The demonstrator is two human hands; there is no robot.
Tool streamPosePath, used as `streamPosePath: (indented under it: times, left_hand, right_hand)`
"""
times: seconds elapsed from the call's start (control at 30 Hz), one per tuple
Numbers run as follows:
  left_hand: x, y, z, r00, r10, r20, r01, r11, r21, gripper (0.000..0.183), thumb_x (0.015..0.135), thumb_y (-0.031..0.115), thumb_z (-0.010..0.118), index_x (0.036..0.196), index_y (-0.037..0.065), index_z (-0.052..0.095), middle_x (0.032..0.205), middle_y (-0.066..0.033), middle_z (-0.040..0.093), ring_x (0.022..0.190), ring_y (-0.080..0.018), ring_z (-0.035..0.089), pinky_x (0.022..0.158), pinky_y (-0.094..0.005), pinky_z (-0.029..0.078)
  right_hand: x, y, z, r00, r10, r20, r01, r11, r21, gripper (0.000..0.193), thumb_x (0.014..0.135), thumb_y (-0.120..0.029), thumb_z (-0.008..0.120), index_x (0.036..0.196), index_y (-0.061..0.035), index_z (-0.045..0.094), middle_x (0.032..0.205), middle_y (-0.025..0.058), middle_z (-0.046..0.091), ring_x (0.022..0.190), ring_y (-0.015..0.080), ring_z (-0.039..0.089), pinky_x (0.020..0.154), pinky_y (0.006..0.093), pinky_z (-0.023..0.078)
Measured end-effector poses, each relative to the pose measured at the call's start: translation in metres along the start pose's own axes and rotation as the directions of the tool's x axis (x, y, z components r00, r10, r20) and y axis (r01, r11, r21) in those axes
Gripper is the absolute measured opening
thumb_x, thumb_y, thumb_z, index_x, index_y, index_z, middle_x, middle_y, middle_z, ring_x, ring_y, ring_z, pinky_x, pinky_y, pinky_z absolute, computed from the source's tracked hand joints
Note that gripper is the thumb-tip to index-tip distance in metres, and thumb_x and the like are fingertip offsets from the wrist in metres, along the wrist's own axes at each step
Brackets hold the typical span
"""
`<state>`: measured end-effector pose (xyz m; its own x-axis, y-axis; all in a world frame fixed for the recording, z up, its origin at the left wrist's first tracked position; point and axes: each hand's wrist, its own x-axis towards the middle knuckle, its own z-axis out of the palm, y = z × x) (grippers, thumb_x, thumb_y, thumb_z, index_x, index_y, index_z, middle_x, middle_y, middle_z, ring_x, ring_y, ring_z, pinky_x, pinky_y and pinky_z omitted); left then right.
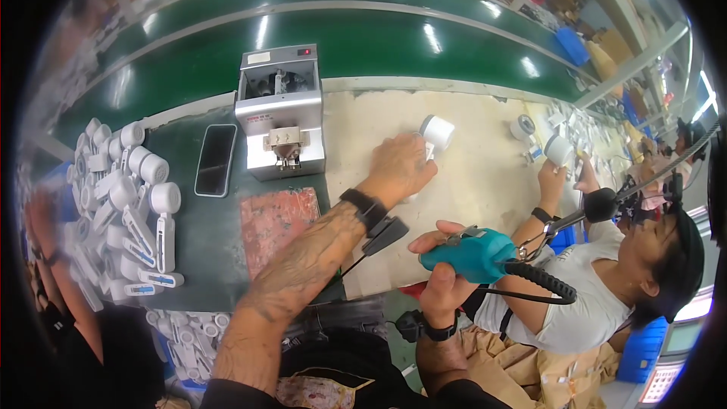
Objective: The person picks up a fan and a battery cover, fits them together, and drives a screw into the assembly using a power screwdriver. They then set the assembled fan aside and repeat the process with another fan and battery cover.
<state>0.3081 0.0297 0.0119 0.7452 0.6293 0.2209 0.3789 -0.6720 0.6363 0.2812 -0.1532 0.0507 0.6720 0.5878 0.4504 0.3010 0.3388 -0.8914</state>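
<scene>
Left hand (397, 167) reaches across worktop (469, 182), fingers closing on white plastic housing (437, 132): light, rigid, grip round body. Right hand (447, 273) wraps teal electric screwdriver (473, 255).

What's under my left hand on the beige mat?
The left hand grips a white cylindrical plastic part, whose round end sticks out past the fingers. Its lower portion is covered by the hand.

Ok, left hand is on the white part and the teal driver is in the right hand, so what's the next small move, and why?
Probably bring the teal screwdriver forward toward the white part. The left hand already grips that part on the beige mat, while the right hand holds the driver back near the body, apart from the part. Where a screw would go cannot be seen, so move slowly.
</scene>
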Motion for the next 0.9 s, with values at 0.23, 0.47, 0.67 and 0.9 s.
streamPosePath:
  times: [0.23,0.47,0.67,0.9]
  left_hand:
    - [-0.075,0.002,-0.117,0.974,-0.133,0.181,0.203,0.866,-0.457,0.040,0.085,0.025,0.075,0.112,-0.002,0.064,0.086,-0.0105,0.071,0.075,-0.0186,0.069,0.073,-0.0285,0.055]
    - [-0.179,-0.043,-0.136,0.861,-0.444,0.247,0.434,0.391,-0.812,0.033,0.092,0.017,0.071,0.114,-0.004,0.059,0.078,-0.0026,0.066,0.070,-0.0056,0.059,0.062,-0.0240,0.049]
    - [-0.240,-0.042,-0.130,0.822,-0.539,0.184,0.395,0.307,-0.866,0.028,0.093,0.012,0.069,0.112,-0.005,0.057,0.087,-0.0049,0.071,0.075,-0.0040,0.060,0.072,-0.0246,0.050]
    - [-0.262,-0.035,-0.112,0.796,-0.554,0.244,0.331,0.062,-0.941,0.037,0.096,0.007,0.063,0.126,-0.001,0.043,0.110,-0.0133,0.070,0.101,-0.0132,0.065,0.086,-0.0280,0.051]
  right_hand:
    - [0.008,0.010,0.009,0.999,0.024,0.024,-0.024,1.000,-0.013,0.068,0.093,-0.050,0.063,0.123,0.0085,0.048,0.081,0.0124,0.064,0.075,0.0231,0.064,0.067,0.0334,0.049]
    - [0.010,0.011,0.041,0.977,0.079,0.198,-0.075,0.997,-0.030,0.070,0.094,-0.051,0.060,0.128,0.0086,0.046,0.091,0.0154,0.066,0.082,0.0224,0.063,0.072,0.0328,0.048]
    - [0.009,0.008,0.060,0.975,0.080,0.207,-0.038,0.979,-0.201,0.076,0.096,-0.050,0.057,0.139,0.0087,0.038,0.113,0.0209,0.064,0.095,0.0204,0.059,0.084,0.0299,0.045]
    - [-0.032,-0.009,0.046,0.778,0.044,0.627,0.260,0.886,-0.385,0.071,0.085,-0.023,0.072,0.140,0.0060,0.039,0.136,0.0232,0.050,0.126,0.0364,0.049,0.109,0.0469,0.035]
